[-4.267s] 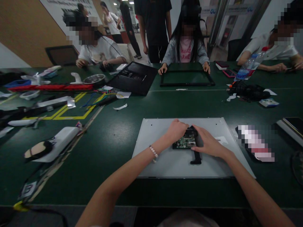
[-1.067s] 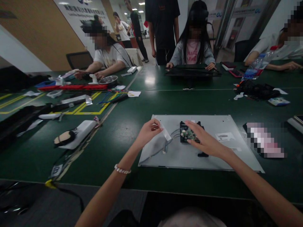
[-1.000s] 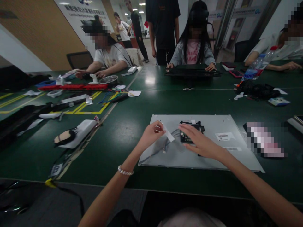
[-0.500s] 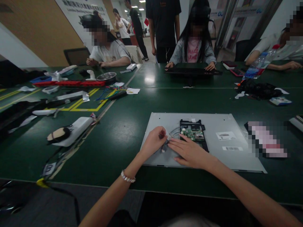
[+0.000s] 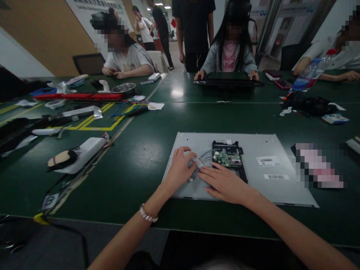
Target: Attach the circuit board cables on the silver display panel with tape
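Observation:
A grey metal display panel (image 5: 261,144) lies flat on the table, a green circuit board (image 5: 226,159) in a black frame (image 5: 244,173) at its middle. Grey cables (image 5: 206,154) run left from the board. My left hand (image 5: 180,167) is over the panel's left part, thumb and fingertips curled round the end of a pale strip of tape (image 5: 198,162) by the cables. The exact grip is partly hidden. My right hand (image 5: 225,183) rests flat on the panel, fingers stretched out together, their tips at the tape's lower end.
Right of the panel lies a blurred-out pink phone-like object (image 5: 317,165). A white device (image 5: 87,152) and cables are on the left. A bottle (image 5: 306,77) and black plastic (image 5: 312,104) lie farther back. Across the table, a person holds a dark flat panel (image 5: 229,82).
My left hand's fingers have opened out from a tight pinch and shifted slightly left, showing more of the tape. My right hand stays nearly in place. The view has turned slightly.

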Demonstrator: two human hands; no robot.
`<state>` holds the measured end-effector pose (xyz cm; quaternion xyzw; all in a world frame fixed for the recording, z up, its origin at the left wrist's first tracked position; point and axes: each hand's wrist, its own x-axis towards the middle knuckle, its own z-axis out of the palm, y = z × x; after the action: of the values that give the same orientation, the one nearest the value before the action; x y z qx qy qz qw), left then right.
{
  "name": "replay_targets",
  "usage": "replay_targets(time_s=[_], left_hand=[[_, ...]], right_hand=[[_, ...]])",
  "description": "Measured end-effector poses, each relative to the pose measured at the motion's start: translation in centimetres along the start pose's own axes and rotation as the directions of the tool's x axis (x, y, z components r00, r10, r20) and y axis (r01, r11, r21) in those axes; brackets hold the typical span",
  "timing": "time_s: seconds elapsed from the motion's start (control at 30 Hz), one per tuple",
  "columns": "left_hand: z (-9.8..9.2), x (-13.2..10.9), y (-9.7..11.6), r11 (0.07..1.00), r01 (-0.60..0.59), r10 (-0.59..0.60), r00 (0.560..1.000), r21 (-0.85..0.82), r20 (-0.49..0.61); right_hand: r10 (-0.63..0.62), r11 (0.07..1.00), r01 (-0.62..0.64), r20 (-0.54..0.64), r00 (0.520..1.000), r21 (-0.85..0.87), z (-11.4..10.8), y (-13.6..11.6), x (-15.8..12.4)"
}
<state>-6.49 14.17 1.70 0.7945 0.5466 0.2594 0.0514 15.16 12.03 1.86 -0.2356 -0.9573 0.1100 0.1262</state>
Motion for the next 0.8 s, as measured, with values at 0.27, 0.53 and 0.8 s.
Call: replay_targets(time_s=[0.27,0.53,0.8], left_hand=[[0.28,0.28,-0.11,0.999,-0.032,0.036,0.996,-0.044,0.086],[0.19,0.06,0.13,0.997,0.057,-0.058,0.998,0.051,0.004],[0.32,0.44,-0.28,0.998,-0.023,0.02,0.998,0.052,0.059]], right_hand=[[0.0,1.0,0.0,-0.006,1.0,-0.022,-0.36,-0.12,0.09],[0.01,0.999,-0.009,0.008,1.0,-0.04,-0.01,-0.28,-0.06],[0.011,0.998,-0.01,0.005,1.0,-0.058,-0.44,-0.82,-0.05]])
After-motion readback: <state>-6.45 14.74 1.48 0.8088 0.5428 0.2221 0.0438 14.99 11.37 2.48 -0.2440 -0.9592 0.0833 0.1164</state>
